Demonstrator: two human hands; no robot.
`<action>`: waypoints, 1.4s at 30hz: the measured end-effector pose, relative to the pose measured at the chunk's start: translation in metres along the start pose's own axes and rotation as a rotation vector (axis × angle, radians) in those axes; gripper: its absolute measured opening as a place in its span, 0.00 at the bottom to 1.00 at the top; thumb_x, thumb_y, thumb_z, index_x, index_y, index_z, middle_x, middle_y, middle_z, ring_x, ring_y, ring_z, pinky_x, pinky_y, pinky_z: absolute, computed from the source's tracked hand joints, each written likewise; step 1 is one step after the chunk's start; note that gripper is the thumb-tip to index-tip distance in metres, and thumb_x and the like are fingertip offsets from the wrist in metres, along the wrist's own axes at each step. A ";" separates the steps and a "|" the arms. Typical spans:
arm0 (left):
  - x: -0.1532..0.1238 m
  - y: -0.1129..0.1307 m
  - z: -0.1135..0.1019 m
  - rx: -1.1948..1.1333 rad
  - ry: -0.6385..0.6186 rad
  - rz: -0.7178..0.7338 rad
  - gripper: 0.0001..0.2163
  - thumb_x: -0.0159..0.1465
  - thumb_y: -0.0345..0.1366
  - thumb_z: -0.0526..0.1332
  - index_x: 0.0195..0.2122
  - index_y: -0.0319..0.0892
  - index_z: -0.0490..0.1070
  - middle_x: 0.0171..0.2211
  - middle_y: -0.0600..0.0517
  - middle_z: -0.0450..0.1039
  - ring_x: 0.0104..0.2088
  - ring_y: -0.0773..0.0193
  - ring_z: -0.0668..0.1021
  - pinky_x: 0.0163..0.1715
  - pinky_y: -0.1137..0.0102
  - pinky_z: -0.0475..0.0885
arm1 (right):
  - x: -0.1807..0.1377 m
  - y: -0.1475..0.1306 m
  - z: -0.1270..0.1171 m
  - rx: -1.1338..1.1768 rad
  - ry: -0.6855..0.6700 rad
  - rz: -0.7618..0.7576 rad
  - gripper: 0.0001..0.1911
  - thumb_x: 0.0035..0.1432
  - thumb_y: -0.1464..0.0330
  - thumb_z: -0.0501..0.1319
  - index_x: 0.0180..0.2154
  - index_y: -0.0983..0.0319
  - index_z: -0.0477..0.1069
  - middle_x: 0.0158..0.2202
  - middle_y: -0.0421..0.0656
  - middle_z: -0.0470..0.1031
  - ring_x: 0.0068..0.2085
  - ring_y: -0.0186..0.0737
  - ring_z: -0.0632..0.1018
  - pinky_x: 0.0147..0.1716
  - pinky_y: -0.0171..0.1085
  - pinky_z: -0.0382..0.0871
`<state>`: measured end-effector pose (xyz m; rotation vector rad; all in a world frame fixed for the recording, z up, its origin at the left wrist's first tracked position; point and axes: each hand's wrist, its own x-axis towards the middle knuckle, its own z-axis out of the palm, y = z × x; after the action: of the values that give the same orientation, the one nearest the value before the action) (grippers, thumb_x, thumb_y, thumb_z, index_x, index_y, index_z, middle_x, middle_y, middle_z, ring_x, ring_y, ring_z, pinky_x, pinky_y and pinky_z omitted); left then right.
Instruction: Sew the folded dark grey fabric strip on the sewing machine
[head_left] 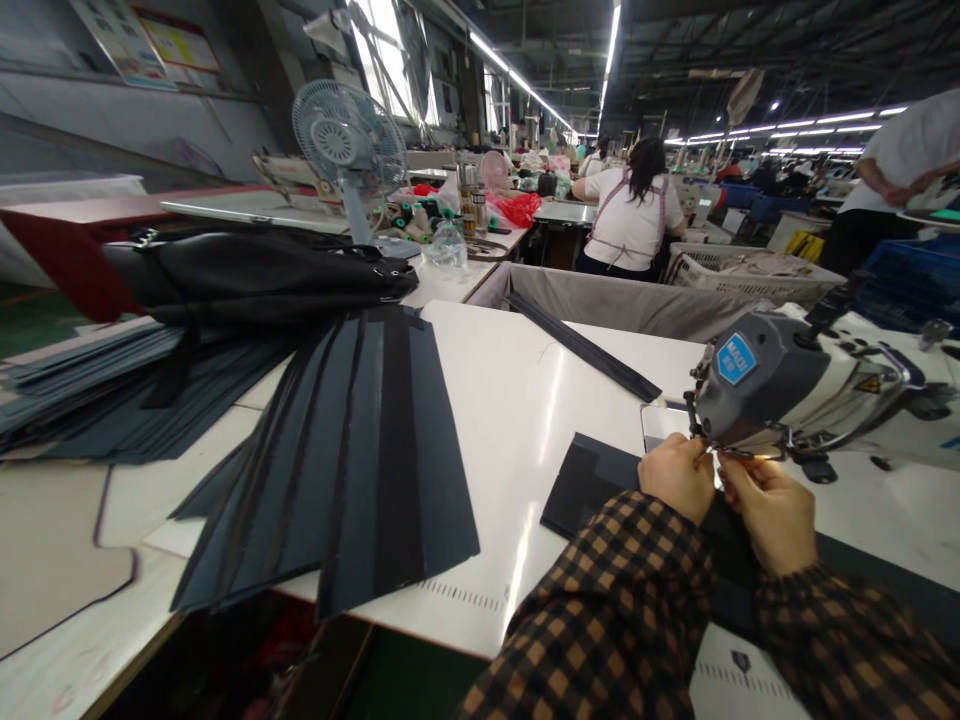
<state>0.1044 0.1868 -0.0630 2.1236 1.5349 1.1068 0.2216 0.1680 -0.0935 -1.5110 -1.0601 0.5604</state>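
Observation:
At the needle end of a sewing machine (757,370), my left hand (677,478) and my right hand (776,512) almost meet. Both have their fingertips pinched close beneath the machine head, beside a small light. Whatever the fingertips hold is too small or hidden to make out. Under my wrists lies a dark fabric panel (581,485), running from left of the needle to the right edge. A narrow dark strip (585,345) lies on the white table behind it. Checked brown-and-black sleeves cover my forearms.
Dark panels with black bands (405,440) are fanned out on the white tabletop (495,400) at left. More stacked panels (150,400) and a black bag (262,275) lie beyond. A fan (345,140) and plastic bottle (448,248) stand behind. A person (626,215) sits ahead; another stands right.

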 end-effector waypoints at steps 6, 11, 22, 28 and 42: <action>0.002 0.001 0.002 0.005 -0.029 -0.004 0.08 0.58 0.37 0.52 0.27 0.45 0.69 0.28 0.55 0.69 0.27 0.68 0.70 0.22 0.73 0.56 | -0.001 -0.004 0.002 0.033 -0.033 -0.002 0.18 0.44 0.55 0.62 0.28 0.65 0.69 0.17 0.38 0.66 0.19 0.32 0.65 0.16 0.31 0.57; 0.006 -0.001 0.003 -0.022 -0.063 -0.022 0.09 0.58 0.37 0.53 0.27 0.44 0.70 0.27 0.53 0.70 0.27 0.67 0.71 0.24 0.73 0.59 | -0.003 -0.007 0.001 0.040 -0.038 0.000 0.17 0.44 0.55 0.63 0.27 0.64 0.68 0.16 0.38 0.66 0.19 0.32 0.66 0.16 0.30 0.57; 0.007 -0.001 0.007 -0.168 -0.028 -0.066 0.04 0.53 0.31 0.55 0.24 0.42 0.68 0.25 0.55 0.69 0.27 0.71 0.70 0.25 0.77 0.61 | 0.000 -0.001 0.002 0.114 -0.085 0.002 0.17 0.46 0.56 0.62 0.29 0.64 0.66 0.16 0.36 0.64 0.17 0.30 0.64 0.16 0.31 0.56; 0.003 0.000 0.002 -0.199 -0.034 -0.104 0.04 0.52 0.34 0.55 0.27 0.43 0.69 0.26 0.56 0.69 0.28 0.70 0.70 0.25 0.76 0.62 | -0.001 0.002 0.001 0.133 -0.103 0.029 0.16 0.46 0.57 0.62 0.26 0.64 0.66 0.16 0.37 0.63 0.17 0.29 0.62 0.15 0.30 0.53; 0.002 0.025 -0.042 -0.097 -0.117 -0.059 0.07 0.55 0.34 0.54 0.30 0.45 0.71 0.31 0.55 0.72 0.29 0.67 0.72 0.28 0.74 0.65 | 0.009 -0.018 -0.004 0.129 -0.321 0.018 0.20 0.49 0.53 0.56 0.31 0.65 0.69 0.15 0.36 0.62 0.16 0.30 0.60 0.15 0.31 0.50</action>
<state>0.0907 0.1706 -0.0193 2.0277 1.4521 0.9980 0.2231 0.1723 -0.0733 -1.3463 -1.2294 0.8885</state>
